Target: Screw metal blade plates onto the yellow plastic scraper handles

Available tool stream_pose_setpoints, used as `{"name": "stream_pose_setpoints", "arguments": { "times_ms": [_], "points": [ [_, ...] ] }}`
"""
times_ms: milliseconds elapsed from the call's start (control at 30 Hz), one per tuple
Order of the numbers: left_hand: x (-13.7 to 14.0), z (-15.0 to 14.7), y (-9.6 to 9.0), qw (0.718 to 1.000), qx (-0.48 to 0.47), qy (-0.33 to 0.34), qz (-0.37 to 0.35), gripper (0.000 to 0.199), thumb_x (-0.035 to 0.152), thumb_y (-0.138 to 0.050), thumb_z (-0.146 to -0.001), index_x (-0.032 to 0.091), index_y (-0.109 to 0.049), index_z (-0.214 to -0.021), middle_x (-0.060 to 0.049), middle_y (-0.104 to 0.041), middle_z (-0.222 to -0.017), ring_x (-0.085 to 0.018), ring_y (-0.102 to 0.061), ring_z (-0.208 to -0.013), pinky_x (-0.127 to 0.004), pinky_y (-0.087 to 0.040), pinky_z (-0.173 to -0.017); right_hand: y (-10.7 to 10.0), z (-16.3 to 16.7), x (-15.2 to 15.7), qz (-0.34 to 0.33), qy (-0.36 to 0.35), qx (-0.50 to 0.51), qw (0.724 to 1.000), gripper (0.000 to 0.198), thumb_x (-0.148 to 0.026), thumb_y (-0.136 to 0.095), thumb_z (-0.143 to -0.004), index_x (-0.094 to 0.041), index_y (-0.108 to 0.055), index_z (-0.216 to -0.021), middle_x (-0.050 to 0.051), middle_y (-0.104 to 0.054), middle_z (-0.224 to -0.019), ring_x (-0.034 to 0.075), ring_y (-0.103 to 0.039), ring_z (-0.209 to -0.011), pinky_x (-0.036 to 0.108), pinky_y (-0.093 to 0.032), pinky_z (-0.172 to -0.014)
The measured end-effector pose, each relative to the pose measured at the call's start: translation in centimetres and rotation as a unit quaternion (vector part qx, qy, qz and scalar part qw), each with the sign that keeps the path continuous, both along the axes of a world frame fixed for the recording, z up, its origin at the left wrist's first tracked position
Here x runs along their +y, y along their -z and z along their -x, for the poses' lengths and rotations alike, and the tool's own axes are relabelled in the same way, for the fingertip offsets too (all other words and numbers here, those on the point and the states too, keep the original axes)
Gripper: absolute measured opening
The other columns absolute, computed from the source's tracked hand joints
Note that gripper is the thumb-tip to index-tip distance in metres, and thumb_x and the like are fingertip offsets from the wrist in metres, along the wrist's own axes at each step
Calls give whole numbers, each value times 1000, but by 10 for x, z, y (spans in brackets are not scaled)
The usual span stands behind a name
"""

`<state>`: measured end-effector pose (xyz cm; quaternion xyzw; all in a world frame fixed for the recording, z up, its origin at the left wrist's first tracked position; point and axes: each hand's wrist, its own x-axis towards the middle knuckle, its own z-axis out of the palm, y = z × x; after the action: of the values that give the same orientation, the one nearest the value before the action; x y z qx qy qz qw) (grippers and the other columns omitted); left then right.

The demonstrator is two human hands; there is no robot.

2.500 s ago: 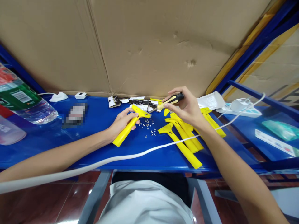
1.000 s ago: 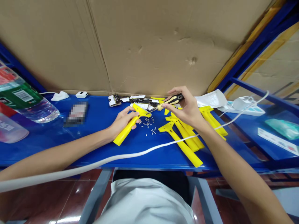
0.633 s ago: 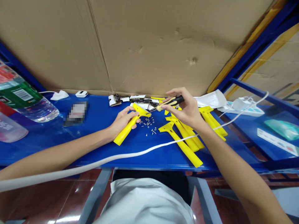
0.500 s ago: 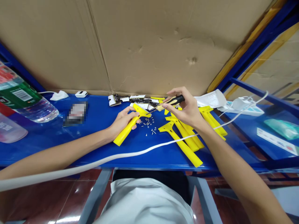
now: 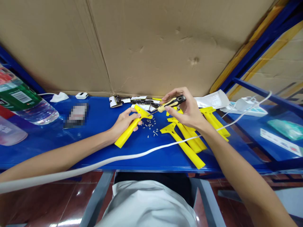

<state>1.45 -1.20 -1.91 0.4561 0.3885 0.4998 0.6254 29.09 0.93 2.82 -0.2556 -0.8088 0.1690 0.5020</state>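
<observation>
My left hand (image 5: 126, 123) is closed around a yellow plastic scraper (image 5: 127, 134), held tilted above the blue table with its wide head toward my right hand. My right hand (image 5: 186, 108) grips a screwdriver (image 5: 174, 102) with a black and cream handle. Its shaft slants down to the left, and the tip meets the scraper's head; whether it sits in a screw is too small to tell. Small loose screws and nuts (image 5: 151, 124) lie scattered just below the scraper head. Several more yellow scrapers (image 5: 184, 145) lie to the right, partly under my right forearm.
A white cable (image 5: 142, 154) crosses in front of both forearms. Small black-and-white boxes (image 5: 139, 101) line the cardboard wall (image 5: 146, 47). At left stand a large bottle (image 5: 26, 101) and a pixelated object (image 5: 77, 115). A power strip (image 5: 246, 108) and white packaging (image 5: 214, 99) lie at right.
My right hand's fingers have shifted slightly left along the screwdriver, and its handle has turned or tilted a little. My left hand and the scraper stay in nearly the same place.
</observation>
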Motion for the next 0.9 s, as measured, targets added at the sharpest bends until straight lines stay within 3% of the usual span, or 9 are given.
{"name": "stream_pose_setpoints", "arguments": {
  "times_ms": [100,200,333,500,567,633,767,900],
  "points": [
    [1,0,0,1000,-7,-9,1,31,21,-84,-84,20,-57,-100,-7,-73,-96,-13,-67,-65,-18,-42,-42,2,1,1,25,-37,17,999,43,-49,-86,-96,-28,-62,-125,7,-78,-121,25,-78,-110,40,-64,-92],
    [0,0,-1,1000,-2,-4,0,30,21,-83,-85,20,-57,-100,-7,-73,-96,-13,-67,-65,-18,-42,-42,4,1,3,2,13,29,999,53,-60,-91,-88,-27,-64,-119,4,-76,-108,24,-77,-97,38,-64,-83],
    [-2,-1,-2,1000,2,9,-1,31,23,-85,-85,20,-59,-101,-5,-71,-90,-13,-66,-64,-17,-42,-42,2,0,3,-38,91,13,995,60,-69,-91,-82,-28,-64,-116,3,-70,-107,21,-71,-86,36,-62,-71],
    [0,0,-3,1000,0,3,4,32,22,-85,-84,20,-58,-101,-7,-73,-94,-13,-67,-64,-18,-42,-42,0,3,-2,18,-20,4,1000,49,-56,-85,-95,-29,-58,-125,8,-74,-123,26,-76,-111,44,-65,-93],
    [0,0,-3,1000,0,2,2,32,22,-85,-83,20,-58,-100,-7,-73,-95,-13,-67,-65,-18,-42,-42,2,4,-1,37,-45,20,998,48,-55,-86,-95,-29,-57,-124,8,-75,-122,27,-77,-112,44,-66,-95],
    [0,0,-3,1000,0,3,1,32,22,-85,-84,20,-58,-100,-8,-73,-97,-13,-67,-65,-18,-42,-42,4,3,2,37,-24,34,998,53,-59,-90,-88,-30,-59,-119,5,-74,-111,27,-77,-103,45,-67,-88],
    [-1,0,-4,1000,2,6,1,30,22,-84,-86,20,-58,-101,-7,-72,-96,-13,-66,-66,-18,-42,-42,8,-1,9,-20,88,38,995,65,-71,-98,-69,-30,-64,-106,2,-65,-94,24,-68,-82,43,-66,-72],
    [1,1,-3,1000,12,11,4,27,22,-81,-88,20,-59,-104,-6,-71,-90,-13,-65,-64,-18,-43,-43,8,-1,8,-37,113,31,992,73,-71,-98,-70,-31,-65,-122,3,-65,-104,22,-66,-83,40,-65,-71]
  ]
}}
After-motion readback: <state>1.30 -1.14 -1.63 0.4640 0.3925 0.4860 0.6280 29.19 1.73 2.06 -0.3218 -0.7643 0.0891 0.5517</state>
